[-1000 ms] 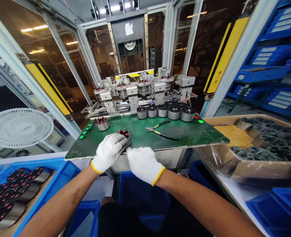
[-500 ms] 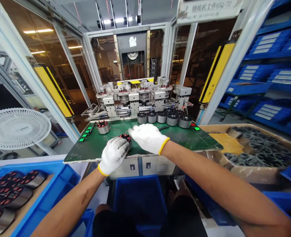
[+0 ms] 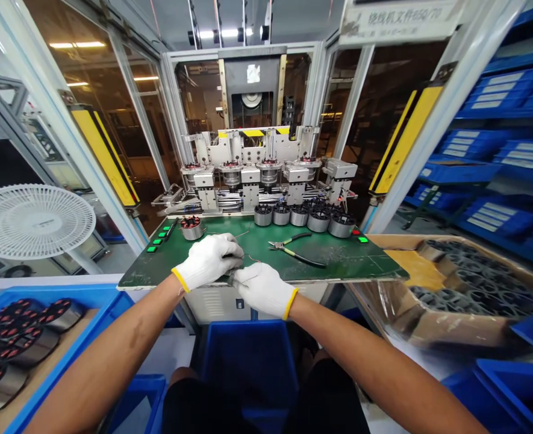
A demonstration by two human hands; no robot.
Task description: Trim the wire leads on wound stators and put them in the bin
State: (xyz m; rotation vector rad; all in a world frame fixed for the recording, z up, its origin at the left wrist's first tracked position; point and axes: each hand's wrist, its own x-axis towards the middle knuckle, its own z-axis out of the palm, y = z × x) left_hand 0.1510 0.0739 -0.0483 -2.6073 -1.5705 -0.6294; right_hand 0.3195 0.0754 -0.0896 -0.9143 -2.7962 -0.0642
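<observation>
In the head view, we are seeing the gloved left hand [image 3: 208,260] and right hand [image 3: 262,289] pressed together, pinching a mostly hidden wound stator [image 3: 232,278] above the green work board [image 3: 149,271], with thin wire ends [image 3: 250,259] trailing ahead of the grip and risking a kink if tugged.

Head camera faces forward and down at workbench [image 3: 356,260].
</observation>
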